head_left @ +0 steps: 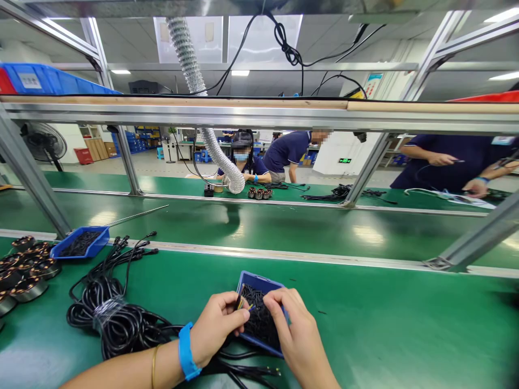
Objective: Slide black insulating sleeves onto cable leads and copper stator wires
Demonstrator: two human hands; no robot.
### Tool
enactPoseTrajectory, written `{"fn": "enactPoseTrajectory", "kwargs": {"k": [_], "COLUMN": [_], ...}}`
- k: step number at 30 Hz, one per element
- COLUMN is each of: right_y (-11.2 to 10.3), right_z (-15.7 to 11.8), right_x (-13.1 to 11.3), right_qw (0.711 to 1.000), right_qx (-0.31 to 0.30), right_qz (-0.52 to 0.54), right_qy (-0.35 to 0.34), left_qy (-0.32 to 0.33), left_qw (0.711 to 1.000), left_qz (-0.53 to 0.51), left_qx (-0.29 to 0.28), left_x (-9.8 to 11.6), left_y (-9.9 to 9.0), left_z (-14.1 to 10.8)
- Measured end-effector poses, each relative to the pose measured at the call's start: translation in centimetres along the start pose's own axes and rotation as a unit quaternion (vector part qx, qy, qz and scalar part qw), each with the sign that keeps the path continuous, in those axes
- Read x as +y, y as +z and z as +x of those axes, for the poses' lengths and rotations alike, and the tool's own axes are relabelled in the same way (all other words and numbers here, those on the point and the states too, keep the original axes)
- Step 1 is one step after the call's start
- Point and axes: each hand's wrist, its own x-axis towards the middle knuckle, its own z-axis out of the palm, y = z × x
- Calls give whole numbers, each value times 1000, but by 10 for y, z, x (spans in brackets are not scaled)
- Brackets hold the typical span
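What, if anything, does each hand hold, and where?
Left hand: a black cable, near its coloured wires. Right hand, at the blue bin: cannot tell.

Worker's arms: bare hands, two items worn, both on the left.
Seen from where I stand, the left hand (219,321) is ungloved, and a broad, flat wristband (186,351) in bright blue encircles the wrist behind it. The band shows one even colour and a smooth face; its lower end appears to flare slightly, though the fastening cannot be made out. Higher on the left forearm (130,370) sits a bracelet (154,364), thin, gold-coloured and close to the arm, its visible stretch a single plain curve. The right hand (298,327) is ungloved, its wrist and visible forearm likewise bare.
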Motion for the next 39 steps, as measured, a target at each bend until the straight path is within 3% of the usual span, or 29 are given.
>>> {"fn": "enactPoseTrajectory", "kwargs": {"k": [5,10,25,29,34,39], "right_y": [0,2,14,17,8,2], "right_z": [2,2,-1,1,2,2], "right_x": [-4,-7,-19,-20,-10,-4], "right_qw": [999,998,994,995,997,998], "right_qx": [22,54,80,79,69,46], "right_qz": [-6,-3,-19,-17,19,40], "right_qy": [-36,-17,-65,-55,6,6], "left_qy": [-1,-17,-11,-11,-6,-16], "left_qw": [1000,1000,1000,1000,1000,1000], "left_qz": [9,15,-5,-27,-24,-12], "left_qx": [-9,-15,-11,-6,-2,-5], "left_x": [-1,-3,-2,-5,-6,-3], "left_y": [0,0,1,1,0,0], "left_z": [1,1,1,2,1,0]}}
